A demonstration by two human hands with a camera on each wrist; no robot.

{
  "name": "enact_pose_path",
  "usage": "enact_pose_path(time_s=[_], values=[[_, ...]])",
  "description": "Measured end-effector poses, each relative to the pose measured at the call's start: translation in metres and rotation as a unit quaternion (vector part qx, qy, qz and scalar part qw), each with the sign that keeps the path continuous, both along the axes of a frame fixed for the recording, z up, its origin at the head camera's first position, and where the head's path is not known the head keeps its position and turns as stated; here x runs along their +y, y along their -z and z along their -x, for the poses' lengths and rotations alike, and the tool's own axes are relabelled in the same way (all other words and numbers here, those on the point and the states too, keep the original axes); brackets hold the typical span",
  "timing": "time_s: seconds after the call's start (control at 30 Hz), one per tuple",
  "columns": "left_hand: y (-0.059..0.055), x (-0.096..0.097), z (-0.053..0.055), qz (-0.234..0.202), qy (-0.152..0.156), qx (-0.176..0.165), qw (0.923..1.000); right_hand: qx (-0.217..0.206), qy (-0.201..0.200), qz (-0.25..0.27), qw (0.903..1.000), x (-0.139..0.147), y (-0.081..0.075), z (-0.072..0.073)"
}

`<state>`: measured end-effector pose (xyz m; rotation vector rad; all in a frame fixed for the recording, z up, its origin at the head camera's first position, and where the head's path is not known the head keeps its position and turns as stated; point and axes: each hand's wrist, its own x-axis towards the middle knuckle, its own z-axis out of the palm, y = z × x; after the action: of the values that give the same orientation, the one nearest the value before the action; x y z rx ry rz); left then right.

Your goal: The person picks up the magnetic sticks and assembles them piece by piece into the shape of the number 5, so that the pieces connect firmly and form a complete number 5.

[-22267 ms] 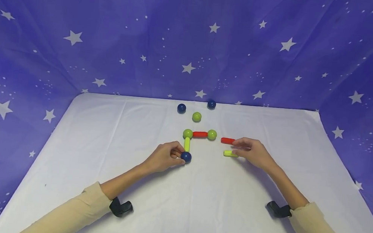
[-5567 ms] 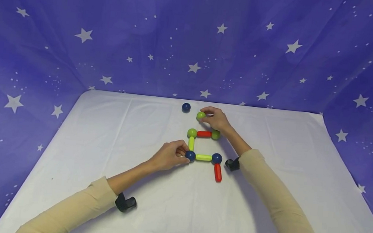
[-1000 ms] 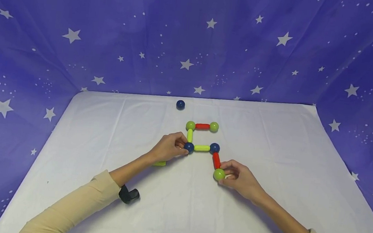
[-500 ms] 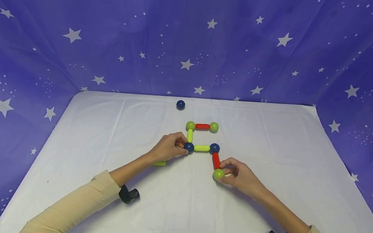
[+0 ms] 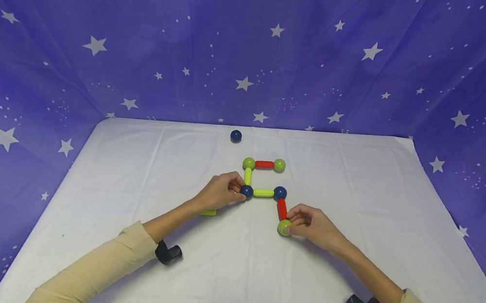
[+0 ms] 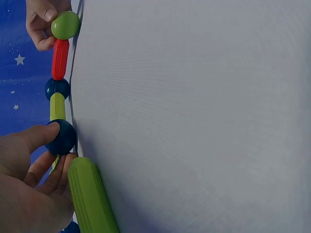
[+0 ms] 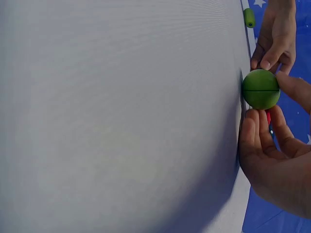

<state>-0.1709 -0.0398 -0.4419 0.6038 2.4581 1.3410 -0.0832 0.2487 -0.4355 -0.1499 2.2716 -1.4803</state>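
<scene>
In the head view, my left hand (image 5: 221, 189) pinches a blue ball (image 5: 246, 192) at a corner of a chain of toy balls and rods. From that ball a yellow rod (image 5: 248, 176) runs back to a green ball (image 5: 248, 163), and another yellow rod (image 5: 263, 192) leads right to a second blue ball (image 5: 280, 192). A red rod (image 5: 282, 209) slants forward from there. At its near end my right hand (image 5: 315, 228) pinches a green ball (image 7: 261, 89) between thumb and fingers. A further red rod (image 5: 264, 164) joins two green balls at the chain's back.
A loose blue ball (image 5: 236, 136) lies near the table's back edge. Beside the left forearm, a green rod (image 6: 91, 196) lies partly hidden in the head view. White cloth (image 5: 354, 181) covers the table, with a starry purple curtain (image 5: 218, 46) behind.
A yellow rod, a blue ball and a red rod have joined the chain. My right hand has brought the back green ball forward to the red rod's end. My left hand keeps its blue ball.
</scene>
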Motion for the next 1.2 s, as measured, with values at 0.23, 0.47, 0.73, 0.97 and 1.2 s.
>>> enact_pose_path(time_s=[0.23,0.47,0.73,0.97,1.2], values=[[0.000,0.000,-0.001,0.004,-0.004,-0.006,1.0000,-0.008,-0.009,0.015,0.9998,0.002,0.001,-0.003],[-0.008,-0.019,-0.010,0.002,0.003,0.009,1.0000,-0.008,-0.013,0.021,0.9997,0.003,0.002,-0.003],[-0.020,-0.064,-0.023,-0.017,-0.022,0.000,0.9996,-0.008,-0.012,0.016,0.9998,0.002,-0.001,-0.003],[-0.007,-0.097,-0.036,-0.001,-0.006,-0.009,0.9999,-0.010,-0.015,0.024,0.9995,0.003,0.002,-0.002],[0.007,-0.107,-0.044,-0.008,0.015,-0.002,0.9999,-0.006,-0.014,0.027,0.9995,0.003,0.003,-0.004]])
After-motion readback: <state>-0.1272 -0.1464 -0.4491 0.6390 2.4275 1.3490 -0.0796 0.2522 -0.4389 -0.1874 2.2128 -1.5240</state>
